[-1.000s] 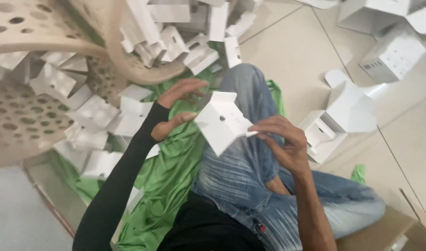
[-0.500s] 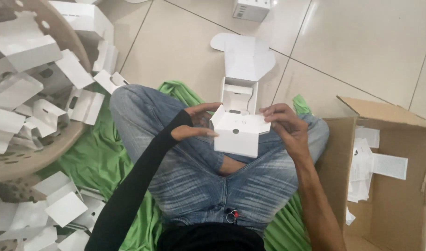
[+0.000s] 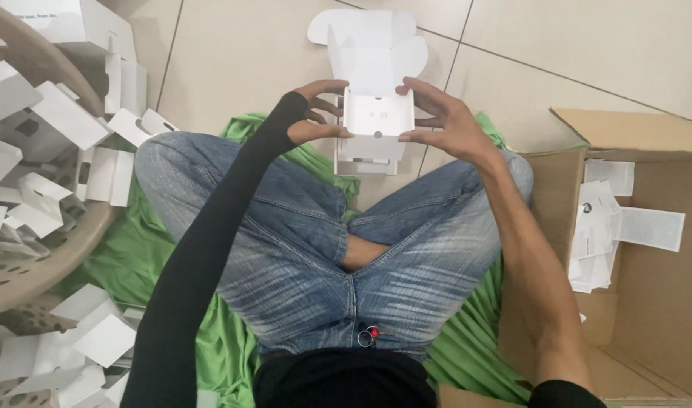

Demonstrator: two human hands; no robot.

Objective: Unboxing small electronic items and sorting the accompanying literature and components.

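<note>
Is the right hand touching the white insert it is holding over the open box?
Touching: the head view shows the right hand fingertips pressed on the white insert's right edge.

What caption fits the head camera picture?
Both hands, left hand and right hand, hold a white insert over an open white box.

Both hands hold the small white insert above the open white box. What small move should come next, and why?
Probably lower the insert straight down into the open box. The left hand and right hand hold it level by its two sides, just above the box on the floor, whose lid stands open, so the way in looks free.
</note>
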